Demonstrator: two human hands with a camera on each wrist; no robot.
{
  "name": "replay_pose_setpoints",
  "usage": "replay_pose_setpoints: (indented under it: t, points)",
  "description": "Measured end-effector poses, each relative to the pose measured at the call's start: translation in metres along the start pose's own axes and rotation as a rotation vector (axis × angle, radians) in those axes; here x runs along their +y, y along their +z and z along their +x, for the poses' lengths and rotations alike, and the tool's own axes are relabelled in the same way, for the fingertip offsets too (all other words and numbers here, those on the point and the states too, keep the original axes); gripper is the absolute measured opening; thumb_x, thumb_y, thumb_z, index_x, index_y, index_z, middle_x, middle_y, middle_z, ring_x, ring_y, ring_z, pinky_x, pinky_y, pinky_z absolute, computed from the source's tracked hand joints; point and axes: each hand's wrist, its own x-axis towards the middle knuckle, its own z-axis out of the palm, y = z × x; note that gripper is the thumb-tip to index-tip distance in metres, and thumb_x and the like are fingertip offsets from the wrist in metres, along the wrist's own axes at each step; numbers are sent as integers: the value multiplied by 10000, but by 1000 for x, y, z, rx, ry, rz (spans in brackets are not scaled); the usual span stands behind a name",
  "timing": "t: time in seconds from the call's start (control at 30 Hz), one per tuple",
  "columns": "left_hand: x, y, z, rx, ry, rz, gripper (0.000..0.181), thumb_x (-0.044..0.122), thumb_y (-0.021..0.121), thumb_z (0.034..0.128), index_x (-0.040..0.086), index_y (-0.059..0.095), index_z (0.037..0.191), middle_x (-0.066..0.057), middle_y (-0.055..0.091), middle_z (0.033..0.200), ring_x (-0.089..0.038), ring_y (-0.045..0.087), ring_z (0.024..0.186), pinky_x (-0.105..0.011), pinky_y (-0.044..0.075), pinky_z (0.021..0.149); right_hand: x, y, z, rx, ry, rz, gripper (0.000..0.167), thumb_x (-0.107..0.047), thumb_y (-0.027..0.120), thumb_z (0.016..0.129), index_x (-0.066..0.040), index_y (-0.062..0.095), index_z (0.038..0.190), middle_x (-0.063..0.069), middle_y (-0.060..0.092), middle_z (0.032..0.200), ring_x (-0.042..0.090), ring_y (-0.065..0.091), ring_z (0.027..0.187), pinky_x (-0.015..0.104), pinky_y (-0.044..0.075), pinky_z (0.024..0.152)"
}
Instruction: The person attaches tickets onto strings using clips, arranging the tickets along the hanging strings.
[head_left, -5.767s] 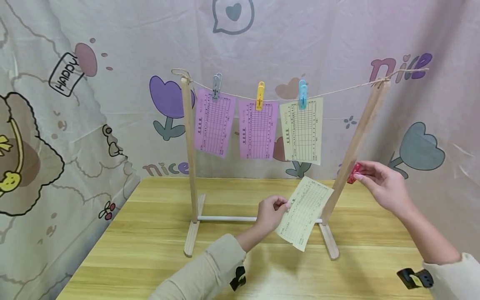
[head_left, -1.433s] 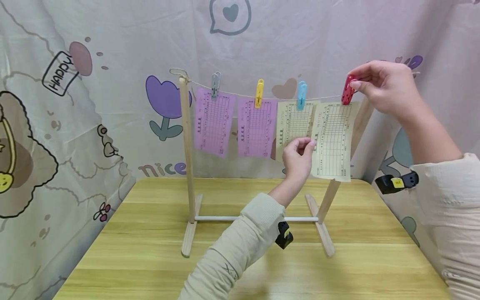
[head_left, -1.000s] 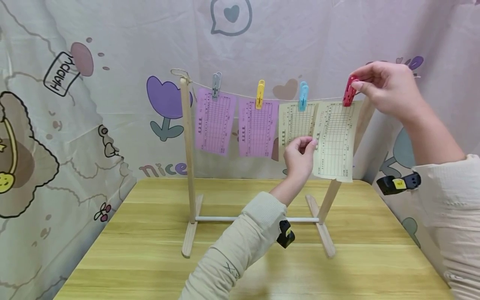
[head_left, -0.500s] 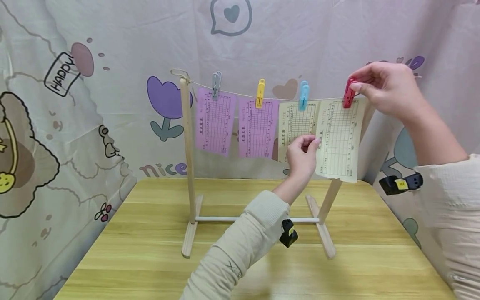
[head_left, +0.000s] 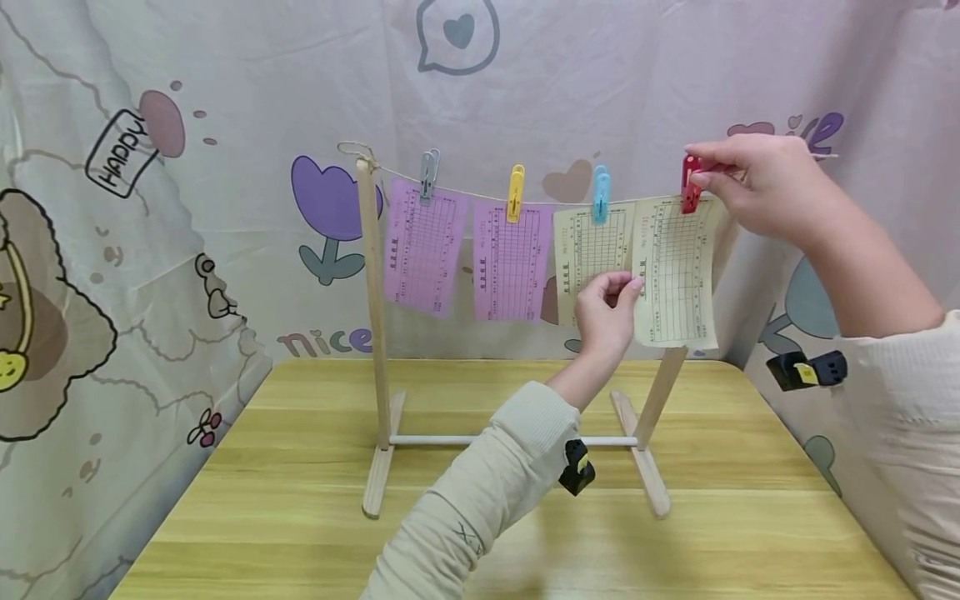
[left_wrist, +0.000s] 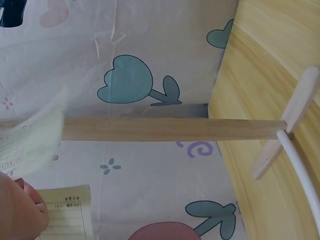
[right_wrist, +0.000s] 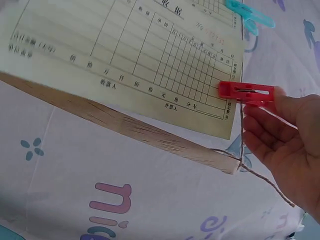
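At the right end of the string, my right hand pinches a red clothespin between thumb and fingers. The clothespin's jaws sit over the top edge of a pale yellow receipt slip and the twine. Lower down, my left hand pinches that slip's left edge and partly covers the neighbouring yellow slip. A blue clothespin holds the neighbouring slip. Farther left hang two pink slips, one under a yellow clothespin, the other under a grey clothespin.
A wooden stand carries the twine between its left post and right post. A white rod joins the feet on the wooden table. Behind hangs a printed cloth.
Since the earliest frame, the slip has risen from above the table to the twine, and the red clothespin has come up onto its top edge. Lately the slip has shifted slightly right.
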Motion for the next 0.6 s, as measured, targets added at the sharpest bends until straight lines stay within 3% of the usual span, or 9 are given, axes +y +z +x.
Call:
replay_pose_setpoints:
  t: [0.17, 0.33, 0.4, 0.5, 0.57, 0.6]
  points:
    - [-5, -7, -1, -1, 7, 25, 145, 106, 669, 840, -5, 659, 934, -151, 669, 851, 14, 455, 619, -90, 390, 576, -1, 3, 1, -9, 28, 11, 380, -86, 552, 921, -47, 522, 1298, 229, 628, 1008, 248, 500, 814, 99, 299, 593]
    - [-18, -21, 0, -8, 26, 73, 149, 120, 674, 838, -1, 661, 924, -141, 665, 819, 12, 456, 608, -90, 392, 555, -3, 4, 3, -13, 59, 21, 397, -103, 540, 931, -53, 493, 1323, 236, 606, 1030, 265, 487, 821, 124, 299, 604]
    - [-22, -28, 0, -13, 32, 95, 148, 131, 673, 841, 5, 663, 917, -132, 664, 809, 7, 460, 608, -94, 397, 552, -5, 5, 2, -7, 60, 21, 403, -104, 530, 937, -42, 477, 1332, 249, 592, 1054, 292, 484, 853, 188, 328, 651]
    - [-25, -37, -2, -19, 42, 109, 145, 140, 671, 844, 14, 664, 914, -122, 674, 814, 6, 475, 613, -97, 416, 562, -7, 6, -1, 49, 61, 34, 403, -104, 530, 937, -34, 475, 1330, 270, 582, 1144, 366, 507, 972, 361, 425, 795]
    - [-24, -43, -4, -27, 56, 113, 144, 142, 669, 846, 15, 665, 915, -120, 679, 818, 8, 485, 617, -102, 430, 572, -8, 7, -4, 128, 49, 50, 392, -90, 553, 922, -23, 502, 1304, 269, 582, 1180, 403, 512, 1042, 492, 420, 874]
    - [-23, -46, -5, -33, 65, 110, 145, 138, 669, 846, 12, 665, 917, -125, 681, 821, 7, 490, 617, -105, 439, 577, -9, 7, -5, 178, 35, 60, 378, -82, 570, 911, -18, 526, 1281, 265, 588, 1182, 414, 520, 1067, 481, 414, 906]
